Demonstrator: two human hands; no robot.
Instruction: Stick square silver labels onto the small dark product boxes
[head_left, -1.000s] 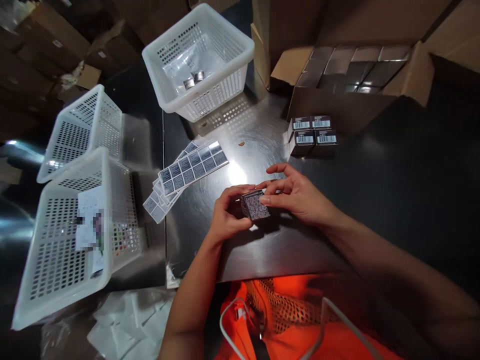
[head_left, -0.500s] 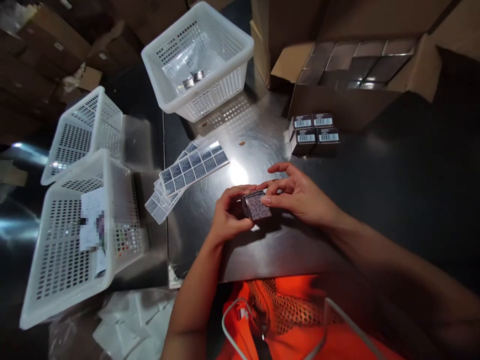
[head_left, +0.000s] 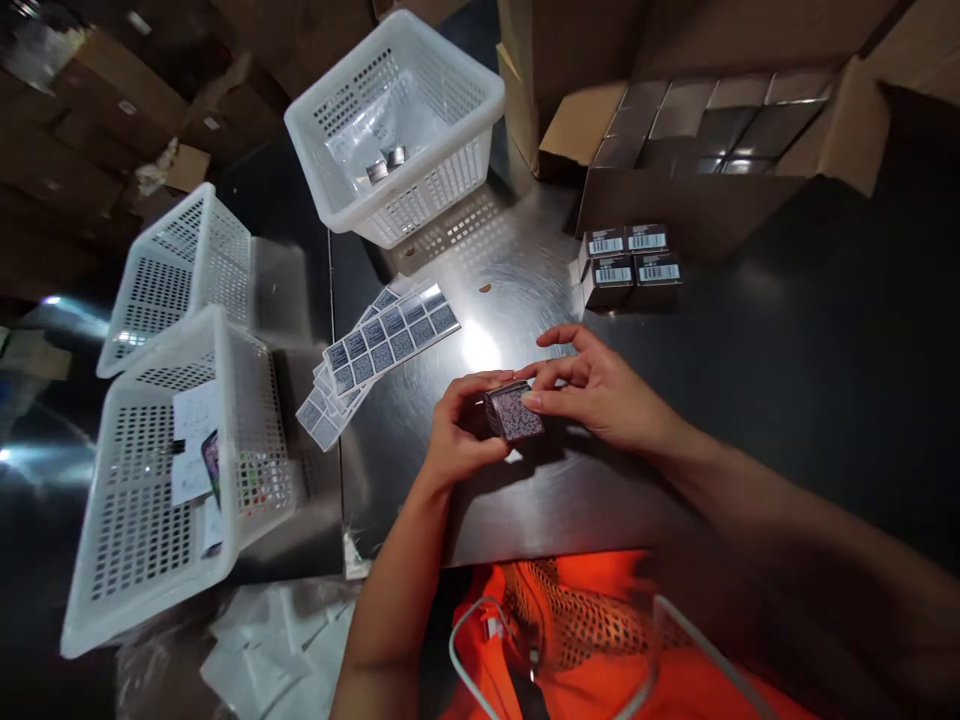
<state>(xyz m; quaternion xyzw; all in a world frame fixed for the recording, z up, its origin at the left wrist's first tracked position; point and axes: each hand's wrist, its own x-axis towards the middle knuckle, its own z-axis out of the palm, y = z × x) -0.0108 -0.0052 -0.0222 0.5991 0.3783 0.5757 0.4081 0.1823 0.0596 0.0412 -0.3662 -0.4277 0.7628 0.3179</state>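
Observation:
A small dark box with a speckled label on its upper face is held just above the steel table. My left hand grips it from the left, thumb along the near edge and fingers behind. From the right, my right hand presses thumb and fingers against the box's right corner, its index finger raised. Sheets of dark square labels lie fanned out to the left of my hands. Beyond my right hand stands a cluster of small dark boxes with barcodes facing up.
An open carton packed with boxes stands at the back right. A white basket with plastic bags sits at the back. Two more white baskets are on the left, the nearer one holding papers. White sheets lie below.
The view has shifted slightly, so the left baskets appear a little further right. My hands keep almost the same hold on the small box.

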